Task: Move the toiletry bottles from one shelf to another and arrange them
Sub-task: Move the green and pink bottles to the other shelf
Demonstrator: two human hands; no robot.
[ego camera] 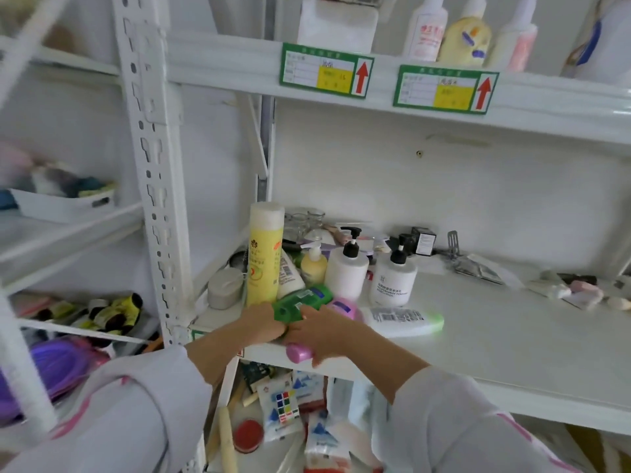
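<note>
On the middle white shelf (pixel 478 343) my left hand (pixel 261 324) grips a green bottle (pixel 302 302) lying on its side. My right hand (pixel 324 334) holds a pink bottle (pixel 300 351) at the shelf's front edge, its cap end sticking out below my fingers. Behind them stand a tall yellow bottle (pixel 264 250), a small yellow pump bottle (pixel 314 264) and two white pump bottles (pixel 346 273) (pixel 392 281). A white tube with a green cap (pixel 403 320) lies flat to the right of my right hand.
The upper shelf (pixel 375 83) carries green labels with red arrows and several bottles (pixel 464 39). A grey tin (pixel 225 288) sits left of the yellow bottle. Small items lie at the shelf's right end (pixel 580 291). The lower shelf holds packets and a red lid (pixel 249 435).
</note>
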